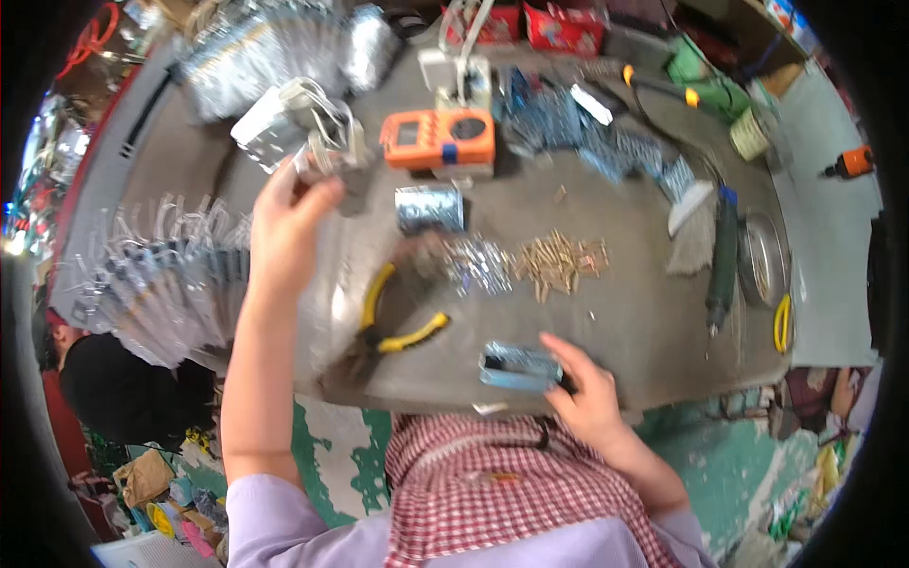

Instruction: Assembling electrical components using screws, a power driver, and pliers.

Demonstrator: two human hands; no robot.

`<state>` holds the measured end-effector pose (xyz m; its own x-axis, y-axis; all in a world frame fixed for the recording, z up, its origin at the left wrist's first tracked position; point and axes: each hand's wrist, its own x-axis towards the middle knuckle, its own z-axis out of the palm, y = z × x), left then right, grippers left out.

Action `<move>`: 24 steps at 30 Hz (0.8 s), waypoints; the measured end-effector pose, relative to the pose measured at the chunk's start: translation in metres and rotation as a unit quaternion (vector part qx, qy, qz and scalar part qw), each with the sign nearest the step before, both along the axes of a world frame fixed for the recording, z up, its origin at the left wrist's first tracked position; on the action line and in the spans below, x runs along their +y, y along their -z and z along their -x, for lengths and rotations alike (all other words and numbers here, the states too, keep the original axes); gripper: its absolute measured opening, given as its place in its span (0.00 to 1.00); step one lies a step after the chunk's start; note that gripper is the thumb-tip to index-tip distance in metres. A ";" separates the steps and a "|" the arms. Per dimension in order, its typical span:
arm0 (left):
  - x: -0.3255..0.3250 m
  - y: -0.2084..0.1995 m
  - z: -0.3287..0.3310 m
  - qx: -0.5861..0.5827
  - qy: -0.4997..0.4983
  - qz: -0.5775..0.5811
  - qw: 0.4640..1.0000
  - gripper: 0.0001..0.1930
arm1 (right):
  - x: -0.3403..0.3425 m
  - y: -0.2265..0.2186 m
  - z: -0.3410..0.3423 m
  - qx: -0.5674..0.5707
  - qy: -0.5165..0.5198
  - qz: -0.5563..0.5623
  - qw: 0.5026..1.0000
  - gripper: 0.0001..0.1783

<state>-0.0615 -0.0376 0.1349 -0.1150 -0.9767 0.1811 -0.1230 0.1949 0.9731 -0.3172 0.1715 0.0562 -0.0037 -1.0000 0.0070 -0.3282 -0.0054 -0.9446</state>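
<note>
Left hand: the left hand (pixel 284 213) is raised over the far left of the workbench (pixel 653 331), fingers closed on a small metal box with wires (pixel 322 142); the picture is blurred there, so the exact grip cannot be told.
Right hand: the right hand (pixel 587 383) rests at the near edge, fingers curled onto a small blue-grey metal box (pixel 519 366), which lies flat just left of the palm and touching the fingertips.
Finished stock: a fan of similar wired pieces (pixel 161 284) lies at the left, and a second heap (pixel 275 47) at the far left; judged from this, much of the batch is done.
Still to use: a pile of brass pins (pixel 559 260) and one of silvery screws (pixel 478 263) wait mid-bench, well apart from both hands.
Tools: yellow-handled pliers (pixel 398 327) lie between the hands; an orange meter (pixel 437 138) sits far centre; a dark soldering iron (pixel 724 256) lies right.
Loose part: another metal box (pixel 429 208) sits near the meter.
</note>
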 end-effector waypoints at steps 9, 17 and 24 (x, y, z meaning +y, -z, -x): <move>0.138 0.039 0.060 0.018 0.228 -0.153 0.961 0.14 | -0.004 -0.011 -0.011 -0.035 -0.005 -0.031 0.999 0.34; 0.165 0.085 0.069 -0.075 0.252 -0.104 0.959 0.27 | -0.002 0.002 -0.002 -0.413 -0.060 -0.085 0.905 0.32; 0.159 0.075 0.064 0.218 0.203 -0.309 0.903 0.17 | -0.058 -0.018 0.035 0.126 -0.107 0.119 0.979 0.16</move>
<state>-0.1259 0.1218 0.0603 -0.5351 -0.8005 -0.2700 0.2573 -0.4588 0.8504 -0.3520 0.1136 0.0745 0.2365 -0.9480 0.2130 -0.5175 -0.3084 -0.7982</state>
